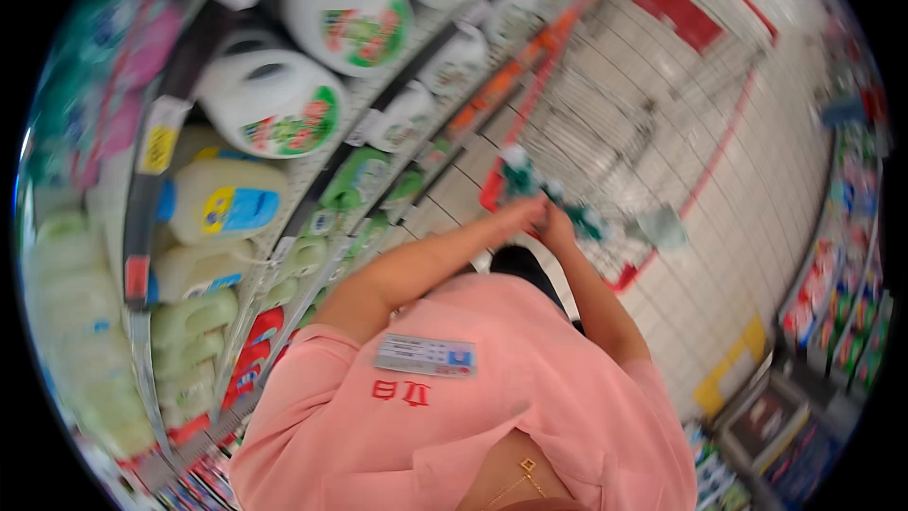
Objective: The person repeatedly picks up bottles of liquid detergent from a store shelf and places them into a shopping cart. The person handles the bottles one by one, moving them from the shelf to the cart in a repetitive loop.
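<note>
My left hand (523, 216) and my right hand (557, 228) meet in front of my body, at the near end of a wire shopping cart (603, 121) with red trim. Their fingers touch or overlap, and blur hides whether anything is between them. Right beyond the fingers, several dark green and white items (521, 177), too blurred to name, line the cart's near end. A pale, translucent greenish object (661, 227) sits at the right of that end. Wire mesh and floor tiles show through the cart.
Shelves on the left hold white detergent jugs (273, 103), pale yellow bottles with blue labels (227, 202) and green bottles (195, 326). Price tags line the shelf edges (163, 135). Tiled floor (738, 206) runs right of the cart towards another stocked shelf (837, 284). A framed display (762, 415) stands lower right.
</note>
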`<state>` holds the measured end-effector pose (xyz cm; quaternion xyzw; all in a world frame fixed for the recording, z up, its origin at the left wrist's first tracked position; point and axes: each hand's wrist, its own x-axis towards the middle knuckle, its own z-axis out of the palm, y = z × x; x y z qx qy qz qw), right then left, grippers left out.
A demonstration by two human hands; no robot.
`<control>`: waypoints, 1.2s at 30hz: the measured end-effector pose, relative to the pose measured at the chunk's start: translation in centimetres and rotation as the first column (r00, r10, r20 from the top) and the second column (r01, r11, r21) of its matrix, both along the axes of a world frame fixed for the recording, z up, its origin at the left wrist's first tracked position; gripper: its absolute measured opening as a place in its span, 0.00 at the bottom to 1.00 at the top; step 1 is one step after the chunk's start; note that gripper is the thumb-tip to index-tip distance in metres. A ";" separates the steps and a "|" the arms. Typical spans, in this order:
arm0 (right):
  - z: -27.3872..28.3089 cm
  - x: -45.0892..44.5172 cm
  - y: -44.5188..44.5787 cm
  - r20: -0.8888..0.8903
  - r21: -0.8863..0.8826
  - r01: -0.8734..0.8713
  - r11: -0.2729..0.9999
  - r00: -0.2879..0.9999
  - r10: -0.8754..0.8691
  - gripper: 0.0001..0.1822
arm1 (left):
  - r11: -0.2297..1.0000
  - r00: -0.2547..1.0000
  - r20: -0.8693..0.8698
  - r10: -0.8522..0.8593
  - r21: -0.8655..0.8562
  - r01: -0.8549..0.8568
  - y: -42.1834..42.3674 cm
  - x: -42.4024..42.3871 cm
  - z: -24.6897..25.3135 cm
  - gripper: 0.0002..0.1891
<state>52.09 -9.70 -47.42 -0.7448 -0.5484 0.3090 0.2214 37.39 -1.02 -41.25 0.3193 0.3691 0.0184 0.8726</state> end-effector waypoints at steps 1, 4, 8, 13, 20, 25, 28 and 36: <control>0.6 0.0 0.3 -0.025 -0.059 -0.036 0.998 0.999 0.035 0.25 | 1.000 1.000 0.022 0.015 0.011 -0.016 -0.1 -0.4 1.4 0.32; -2.7 0.6 -0.1 -0.048 -0.035 -0.072 0.997 0.996 0.071 0.32 | 0.988 0.999 -0.038 -0.024 0.154 0.030 -0.2 -2.4 4.0 0.33; 0.8 -0.3 0.9 -0.012 -0.134 -0.101 0.986 0.995 0.100 0.31 | 0.948 0.998 -0.056 0.012 0.317 0.007 -0.6 -6.5 9.3 0.33; 3.4 -1.7 2.7 -0.056 0.126 -0.017 0.992 0.998 0.025 0.33 | 0.694 0.992 0.073 0.098 0.710 -0.121 0.4 -13.2 21.1 0.34; 21.0 -10.5 10.2 -0.306 0.602 0.014 0.798 0.928 0.214 0.22 | -0.331 0.841 0.252 0.480 0.939 -0.092 0.5 -27.8 43.0 0.26; 37.8 -19.8 12.9 0.121 0.937 -0.274 0.215 0.834 0.538 0.22 | -0.575 0.425 0.614 0.665 0.784 -0.234 7.6 -37.2 51.9 0.26; 44.7 -27.2 12.9 0.306 0.945 -0.301 -0.126 0.681 0.665 0.22 | -0.579 0.250 0.597 0.762 0.802 -0.147 12.9 -43.8 54.0 0.34; 50.9 -41.5 18.4 0.551 0.777 -0.628 -0.035 0.653 0.520 0.36 | -0.460 -0.033 0.486 0.874 0.846 0.270 26.4 -49.8 56.5 0.52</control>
